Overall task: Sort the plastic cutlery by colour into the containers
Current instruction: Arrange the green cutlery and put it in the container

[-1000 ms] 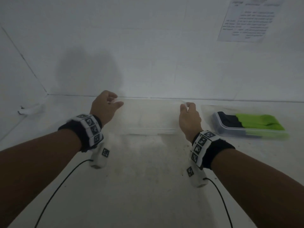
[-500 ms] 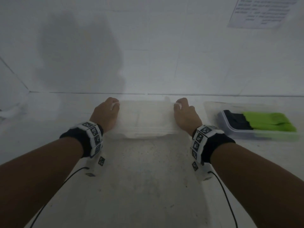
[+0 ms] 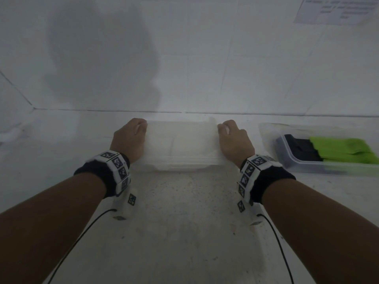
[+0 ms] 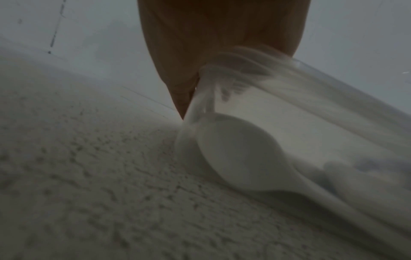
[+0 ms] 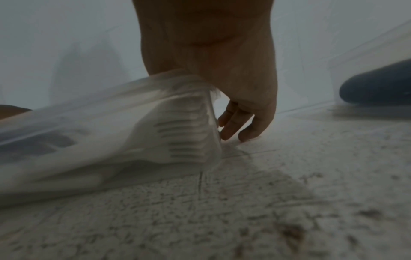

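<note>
Left hand: the left hand (image 3: 129,138) grips the left end of the clear container (image 3: 181,146), fingers curled over its rim; in the left wrist view the palm (image 4: 213,44) sits against that end wall.
Right hand: the right hand (image 3: 233,142) grips the right end of the same container, thumb on the rim; the right wrist view shows its fingertips (image 5: 231,126) curled down beside the end wall, close to the table (image 5: 289,202).
Container: it lies crosswise between the two hands, on the white table (image 3: 184,232) near the back wall.
Only in the wrist views: white spoons (image 4: 242,158) lie at the left end and white forks (image 5: 177,133) at the right end; from the head the contents are only a pale blur.
Only in the head view: to the right of the right hand, apart from it, a second clear container (image 3: 303,160) holds black cutlery (image 3: 299,147) and green cutlery (image 3: 344,149) side by side.
Wrists: marker bands (image 3: 115,168) with cables.
</note>
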Tool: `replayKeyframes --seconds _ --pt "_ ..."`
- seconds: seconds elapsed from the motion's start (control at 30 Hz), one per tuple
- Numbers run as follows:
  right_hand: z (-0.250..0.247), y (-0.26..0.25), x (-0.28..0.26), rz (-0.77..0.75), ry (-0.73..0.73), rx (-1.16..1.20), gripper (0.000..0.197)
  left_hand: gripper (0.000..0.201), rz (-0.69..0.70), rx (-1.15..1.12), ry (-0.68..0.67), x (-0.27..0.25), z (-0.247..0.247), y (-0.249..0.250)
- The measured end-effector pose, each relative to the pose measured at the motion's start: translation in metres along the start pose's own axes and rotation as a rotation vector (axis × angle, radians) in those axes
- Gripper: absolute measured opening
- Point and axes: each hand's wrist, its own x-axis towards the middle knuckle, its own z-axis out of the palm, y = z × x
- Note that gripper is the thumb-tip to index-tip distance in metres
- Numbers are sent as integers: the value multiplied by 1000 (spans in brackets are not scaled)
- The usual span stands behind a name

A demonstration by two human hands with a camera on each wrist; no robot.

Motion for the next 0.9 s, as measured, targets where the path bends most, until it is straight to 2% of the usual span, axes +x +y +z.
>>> replayKeyframes --seconds 0.13,0.2,0.27,0.37,0.47,0.5,0.6,0.67,0.73,0.9 --pt "5 -2 0 -38 25 -67 33 34 7 -10 36 0 0 -1" --pt "2 -10 -1 -75 31 -86 26 34 -5 1 32 1 -3 -3" --pt "3 -9 0 -227 -10 -224 27 36 -22 2 6 1 -6 -5" --pt "10 -2 4 -262 95 -224 36 42 -6 25 -33 -2 -4 -6" --pt "8 -7 -5 -177 3 -169 32 41 -6 6 -6 -4 0 -6" --pt "4 -9 -5 -143 7 -96 34 39 -7 -1 0 -4 1 -7" --pt "2 -4 -1 -65 16 -101 35 33 -8 -17 28 -2 3 -9" --pt "2 -6 -1 106 32 150 42 39 -17 -15 41 -2 4 -9" --pt "-1 -10 1 212 27 268 51 44 -18 -9 41 0 3 -9" --pt "-4 -11 -1 195 -13 289 50 41 -7 10 25 -1 -1 -5"
